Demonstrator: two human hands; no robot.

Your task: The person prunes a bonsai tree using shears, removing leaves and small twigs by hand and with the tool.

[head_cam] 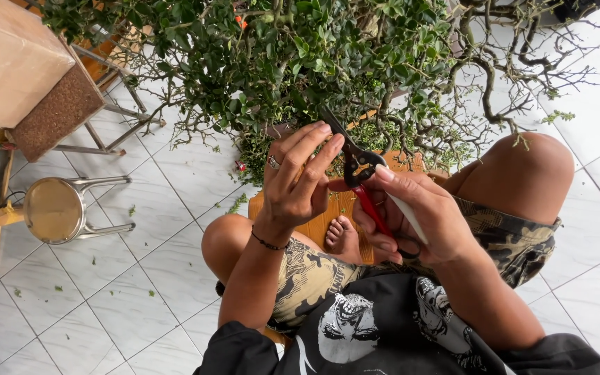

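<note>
Your right hand (421, 215) was closed around the red-handled shears (359, 170), blades poking into the leafy bush (300, 55). Your left hand (296, 184) hovered, fingers loosely spread, holding nothing (very near the blades), so a squeeze could have nicked them.

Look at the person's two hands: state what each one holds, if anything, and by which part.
The right hand holds pruning shears by their red and white handles. The left hand holds nothing; its fingertips touch the dark blades.
</note>
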